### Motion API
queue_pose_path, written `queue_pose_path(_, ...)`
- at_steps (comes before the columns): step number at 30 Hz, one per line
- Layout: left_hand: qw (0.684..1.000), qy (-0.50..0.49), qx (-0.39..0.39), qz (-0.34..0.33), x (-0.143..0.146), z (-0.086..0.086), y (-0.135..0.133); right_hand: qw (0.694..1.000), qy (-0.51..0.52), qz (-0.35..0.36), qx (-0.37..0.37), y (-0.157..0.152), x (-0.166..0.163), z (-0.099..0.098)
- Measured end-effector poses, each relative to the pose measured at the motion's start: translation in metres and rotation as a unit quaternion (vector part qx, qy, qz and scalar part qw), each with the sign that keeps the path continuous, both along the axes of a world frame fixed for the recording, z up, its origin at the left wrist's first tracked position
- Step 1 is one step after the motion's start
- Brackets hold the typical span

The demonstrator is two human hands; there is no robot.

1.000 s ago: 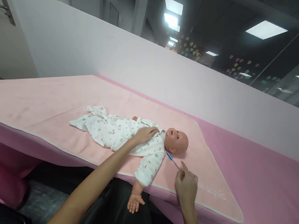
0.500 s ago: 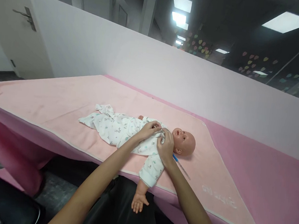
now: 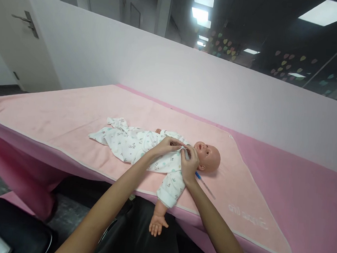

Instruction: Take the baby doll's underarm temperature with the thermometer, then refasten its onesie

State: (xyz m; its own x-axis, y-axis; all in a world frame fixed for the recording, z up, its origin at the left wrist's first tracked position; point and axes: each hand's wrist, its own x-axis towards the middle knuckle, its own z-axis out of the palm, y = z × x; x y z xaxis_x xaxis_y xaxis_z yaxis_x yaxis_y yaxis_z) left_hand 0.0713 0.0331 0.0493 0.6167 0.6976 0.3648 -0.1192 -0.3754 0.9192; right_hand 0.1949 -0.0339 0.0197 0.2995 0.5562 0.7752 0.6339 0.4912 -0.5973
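While our left fingers (image 3: 175,141) and right fingers (image 3: 194,153) pinch the top (image 3: 163,165) on the doll (image 3: 210,157) beneath them, tugging hard could drag both askew, and shifting back could knock the pen (image 3: 204,184) near our right fingers.

Left grip (image 3: 166,146) beside right grip (image 3: 189,163)

Bald baby doll (image 3: 209,158), mouth open, flat on back on pink mat (image 3: 69,108), head at right, near forearm hanging past mat's edge. White printed clothes (image 3: 140,145) on it, long-sleeved, gathered near neck.
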Motion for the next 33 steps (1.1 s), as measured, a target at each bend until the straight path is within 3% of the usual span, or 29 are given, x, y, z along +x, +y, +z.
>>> queue_pose_path(6,0.999,0.037,0.023,-0.020,-0.0064,0.0035,-0.0013,1.000,-0.011,-0.002,-0.001,0.0005,0.0019,-0.0013)
queue_pose_path(18,0.980,0.109,0.150,0.069,-0.0049,-0.0015,-0.0015,1.000,-0.021,-0.007,-0.009,0.0033,0.0012,-0.0044)
queue_pose_path(26,0.976,0.104,0.147,0.125,-0.0037,-0.0022,-0.0013,1.000,0.007,0.006,-0.030,0.0039,0.0017,-0.0046)
queue_pose_path(33,0.983,0.102,0.113,0.099,-0.0023,-0.0035,0.0017,0.999,0.028,0.020,-0.035,0.0034,0.0021,-0.0055)
